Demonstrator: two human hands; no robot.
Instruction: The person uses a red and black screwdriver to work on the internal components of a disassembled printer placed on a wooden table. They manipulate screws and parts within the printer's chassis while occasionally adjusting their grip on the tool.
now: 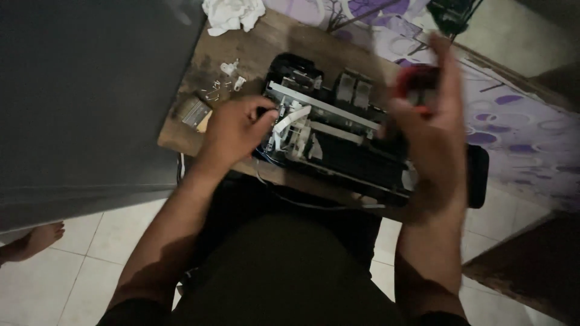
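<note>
The room was dim, with pale floor tiles [90, 265] below and a small wooden table [254, 54] set against a large dark grey panel [78, 102]. On the table lay an opened printer mechanism [338, 130], its black frame, silver rail and white plastic parts exposed. The left hand [235, 130] rested on the mechanism's left end, fingers curled closed around a part there; exactly what it pinched could not be told. The right hand [432, 115] was raised over the right end of the mechanism, blurred, its fingers wrapped around a red and black tool [414, 84], probably a screwdriver handle. A black flat device [477, 175] lay just beside the right wrist, at the table's right edge. Small white plastic pieces and screws [226, 78] sat scattered near the table's left corner, beside a small grey block [193, 111]. A crumpled white cloth [232, 13] lay at the far edge. A purple-patterned sheet [519, 121] spread to the right. A bare foot [39, 238] showed at the lower left on the tiles.
</note>
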